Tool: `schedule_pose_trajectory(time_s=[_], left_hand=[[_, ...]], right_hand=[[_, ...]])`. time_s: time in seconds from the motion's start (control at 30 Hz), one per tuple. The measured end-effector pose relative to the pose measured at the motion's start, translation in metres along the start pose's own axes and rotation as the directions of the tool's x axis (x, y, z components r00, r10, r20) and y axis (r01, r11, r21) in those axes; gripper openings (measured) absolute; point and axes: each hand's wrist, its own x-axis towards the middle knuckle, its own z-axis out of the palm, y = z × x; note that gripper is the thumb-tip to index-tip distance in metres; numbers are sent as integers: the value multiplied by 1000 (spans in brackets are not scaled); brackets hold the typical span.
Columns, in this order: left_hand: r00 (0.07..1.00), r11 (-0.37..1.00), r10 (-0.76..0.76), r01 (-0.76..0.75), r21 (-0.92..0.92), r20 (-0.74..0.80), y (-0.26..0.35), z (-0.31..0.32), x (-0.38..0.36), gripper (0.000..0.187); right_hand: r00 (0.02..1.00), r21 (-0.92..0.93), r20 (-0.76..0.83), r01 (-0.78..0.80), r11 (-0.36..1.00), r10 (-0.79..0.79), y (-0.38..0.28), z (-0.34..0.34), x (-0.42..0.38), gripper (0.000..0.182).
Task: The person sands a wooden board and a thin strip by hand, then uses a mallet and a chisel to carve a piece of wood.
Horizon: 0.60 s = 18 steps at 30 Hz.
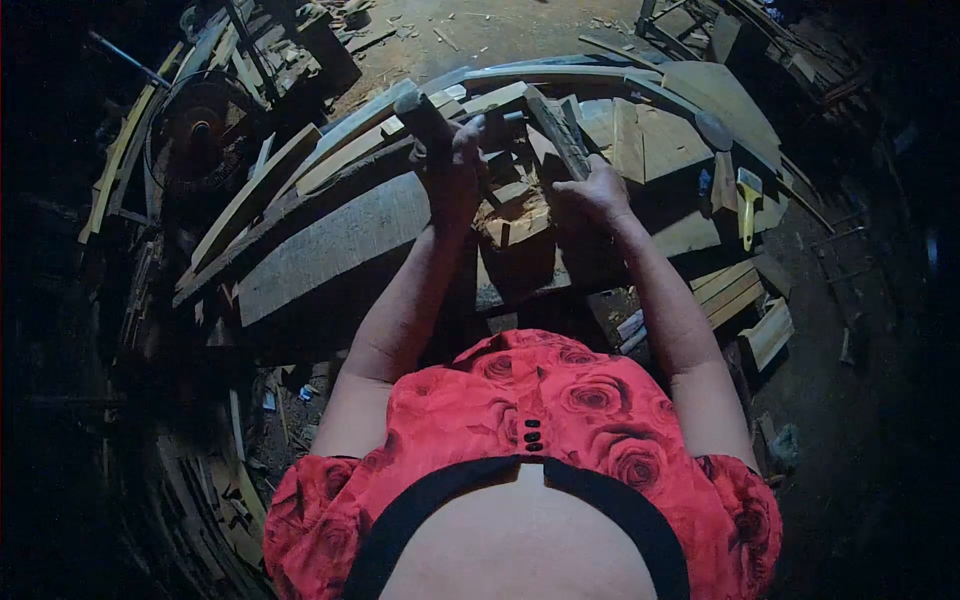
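My left hand [455,175] is closed round a chisel, whose thick handle [425,118] sticks up and forward past the fingers. The chisel's lower part points toward a wooden block [515,215] with a hollowed, chipped top, between my two hands. To the right, my right hand [597,192] grips a dark, rough length of wood [558,130] that slants up and to the left. Shadow hides the fingertips of my left hand and the underside of the block.
A long plank [335,235] lies to the left. Boards [665,140] and a yellow-handled brush [748,208] are at the right. A round fan-like object [203,135] stands at the upper left. Cut wood strips [728,293] lie below right.
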Motion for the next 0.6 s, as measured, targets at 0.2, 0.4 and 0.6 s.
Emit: schedule_pose_trajectory(time_s=[0.2,0.4,0.6], left_hand=[[998,985,25,-14,173,-58,-3,4,-2,23],[990,966,129,-115,231,-49,0,8,-4,18],[994,878,105,-86,471,-14,27,23,-13,31]], right_hand=[[1000,-31,-1,31,999,-32,-3,-2,-1,55],[999,-11,13,35,999,-35,-8,-7,-6,58],[988,62,149,21,998,-30,-11,-17,-3,46]])
